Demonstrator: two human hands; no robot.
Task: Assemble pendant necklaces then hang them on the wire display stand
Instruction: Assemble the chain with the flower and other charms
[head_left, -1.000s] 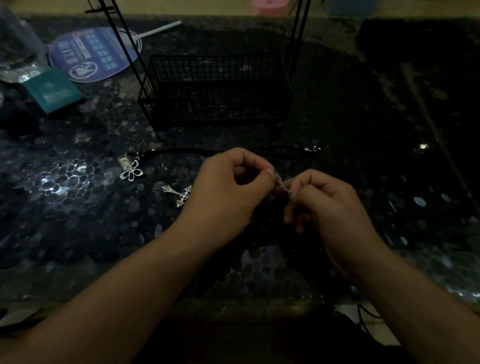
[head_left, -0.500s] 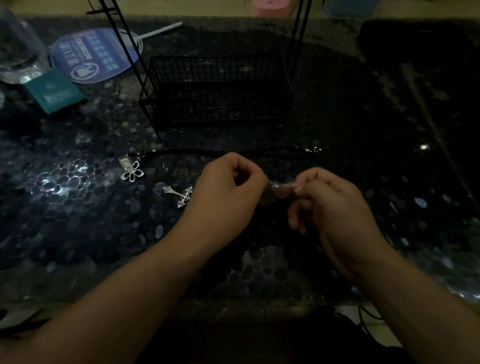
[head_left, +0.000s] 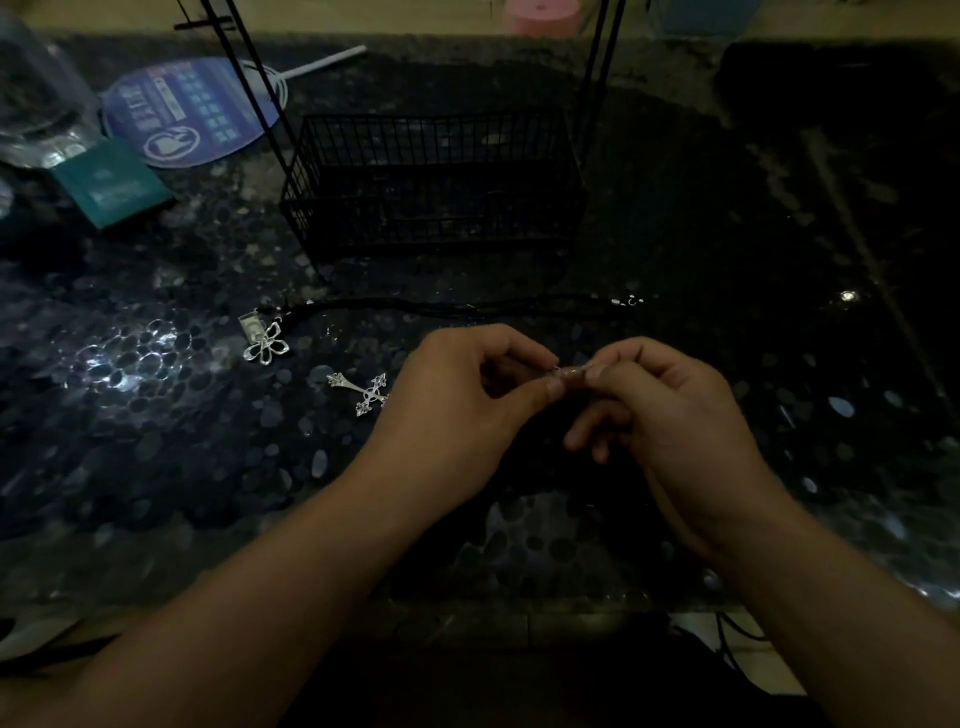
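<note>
At 9 o'clock of the hands: flower pendant (head_left: 265, 345) and cross pendant (head_left: 363, 393) lying loose, cross just beside left hand (head_left: 457, 402). Left hand and right hand (head_left: 670, 410) both pinching a tiny glinting fitting (head_left: 558, 371); kind unclear. Risking a drop onto the dark mottled table (head_left: 156, 467), or the left wrist nudging the cross. At 12 o'clock: black cord (head_left: 441, 306), wire stand (head_left: 431, 182) crowding. At 3 o'clock: offering room.

Tiny piece (head_left: 563, 372) between pinching fingertips (too small, too dim to identify)

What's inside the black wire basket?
Through the wire basket bars only the dark pebbly table shows; no pendant or cord is visible inside. It is dim, so something tiny could be missed.
</note>
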